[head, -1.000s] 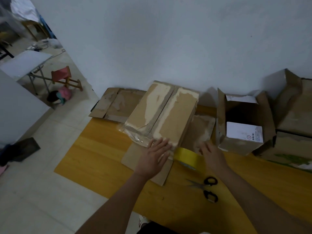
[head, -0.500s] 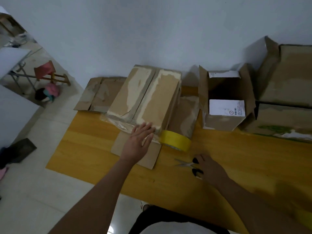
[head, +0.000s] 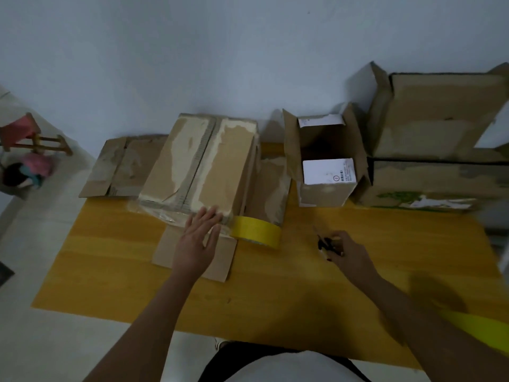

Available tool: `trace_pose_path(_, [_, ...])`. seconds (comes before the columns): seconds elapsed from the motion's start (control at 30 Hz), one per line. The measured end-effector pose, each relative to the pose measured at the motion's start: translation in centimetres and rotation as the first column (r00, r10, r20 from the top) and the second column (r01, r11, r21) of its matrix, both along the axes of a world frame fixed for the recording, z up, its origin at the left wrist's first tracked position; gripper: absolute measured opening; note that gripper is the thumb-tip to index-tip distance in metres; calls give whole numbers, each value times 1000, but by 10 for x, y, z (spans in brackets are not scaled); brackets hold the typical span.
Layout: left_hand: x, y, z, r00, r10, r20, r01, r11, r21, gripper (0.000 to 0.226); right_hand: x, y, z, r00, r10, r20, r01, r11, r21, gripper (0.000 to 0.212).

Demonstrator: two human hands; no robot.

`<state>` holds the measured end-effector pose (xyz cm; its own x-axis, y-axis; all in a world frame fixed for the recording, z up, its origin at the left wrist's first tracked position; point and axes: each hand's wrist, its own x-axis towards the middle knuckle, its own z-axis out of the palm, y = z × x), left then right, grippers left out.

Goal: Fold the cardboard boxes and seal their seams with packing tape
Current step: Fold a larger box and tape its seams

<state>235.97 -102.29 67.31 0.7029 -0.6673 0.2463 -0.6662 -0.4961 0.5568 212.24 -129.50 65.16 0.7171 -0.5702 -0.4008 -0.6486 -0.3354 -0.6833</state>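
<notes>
My right hand (head: 347, 250) covers most of the scissors (head: 325, 242); only dark handle loops and a thin blurred blade tip show. My left hand (head: 199, 238) hides the near end of the closed box (head: 203, 166). The large boxes (head: 440, 119) are cut off at the right edge. Print on the white label (head: 327, 172) is too small to read.

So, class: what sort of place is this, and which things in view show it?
Probably a makeshift packing spot in a plain room: worn cardboard boxes stacked against a bare wall, a yellow tape roll and scissors on a wooden table.
</notes>
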Motion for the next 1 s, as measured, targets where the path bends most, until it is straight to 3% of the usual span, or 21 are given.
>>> trace_pose_path(0.1, [0,-1,-1,1000,-1,-4,1,1000,-8,41,32,5,33,978,-90,190,84,996,36,44])
trace_pose_path(0.3, [2,0,-1,1000,-5,-19,6,1000,25,44,144,47,83,931,179,318,-219,971,92,39])
trace_pose_path(0.47, [1,3,0,998,-45,33,42,995,87,48,202,65,98,856,475,205,-458,880,-127,41])
trace_pose_path(0.57, [-10,10,-1,999,18,47,-21,998,62,50,218,70,92,719,693,62,-655,704,-275,38])
trace_pose_path(0.67, [-29,24,-3,974,221,-39,-223,973,-65,41,229,68,93,610,789,-80,-774,571,-273,36])
trace_pose_path(0.7, [-38,26,-2,929,324,-176,-343,935,-88,35,232,66,93,582,807,-101,-797,542,-266,36])
trace_pose_path(0.73, [-47,25,1,823,413,-390,-474,878,-71,30,234,63,95,548,828,-120,-821,504,-268,36])
trace_pose_path(0.8, [-60,12,6,439,408,-800,-627,777,53,29,237,60,96,485,861,-154,-856,432,-283,36])
trace_pose_path(0.83, [-64,3,6,283,339,-897,-644,761,84,33,238,60,96,465,870,-165,-865,407,-292,35])
trace_pose_path(0.9, [-68,-18,5,147,166,-975,-666,746,26,44,238,62,96,441,878,-185,-869,366,-333,35])
trace_pose_path(1.0, [-73,-53,11,37,-105,-994,-755,649,-96,48,235,65,96,442,872,-210,-839,320,-440,36])
